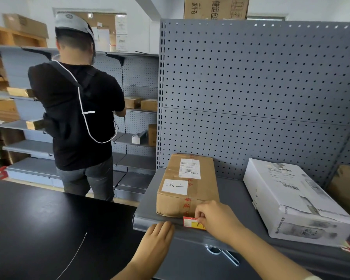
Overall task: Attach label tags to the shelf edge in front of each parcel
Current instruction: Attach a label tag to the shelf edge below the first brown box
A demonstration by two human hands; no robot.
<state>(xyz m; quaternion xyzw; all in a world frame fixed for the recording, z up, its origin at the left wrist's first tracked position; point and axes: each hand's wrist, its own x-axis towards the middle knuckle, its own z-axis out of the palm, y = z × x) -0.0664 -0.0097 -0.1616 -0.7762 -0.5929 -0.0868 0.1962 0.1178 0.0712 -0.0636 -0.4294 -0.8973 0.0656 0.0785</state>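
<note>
My right grip point(216, 219) pinches the label tag point(190, 222) on the shelf edge point(143, 222), parcel point(187, 190) just behind; unseated, it could drop.

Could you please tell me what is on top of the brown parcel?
A printed shipping label, a handwritten white label and red-printed tape. The right hand, pinching the tag, covers the parcel's front right corner.

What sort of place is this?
Probably a parcel depot or stockroom: grey pegboard shelving, a brown parcel and a white parcel with shipping labels, and a label tag pinched at the shelf edge.
</note>
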